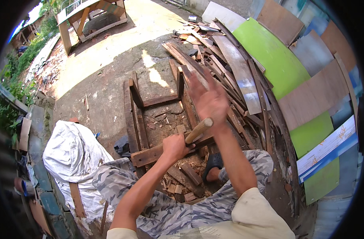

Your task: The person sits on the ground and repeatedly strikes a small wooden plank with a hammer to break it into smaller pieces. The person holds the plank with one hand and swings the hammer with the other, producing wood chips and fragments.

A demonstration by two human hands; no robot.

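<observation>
My left hand (175, 147) is closed round the lower end of a tool with a thick, pale wooden handle (200, 130). The handle slants up to the right; the tool's working end is hidden by my fingers. Both are at the near crosspiece (150, 155) of a dark wooden frame (161, 100) with upright legs, lying between my knees. Raised just beyond the handle's top, my right hand (210, 101) is smeared by motion. Its fingers look stretched out and nothing shows in it.
Wood chips and offcuts (192, 173) lie between my feet. A white sack (72, 149) is at my left. Scrap boards (226, 81) pile up at the right, beside green and brown panels (275, 59). A wooden structure (92, 20) stands at the far left.
</observation>
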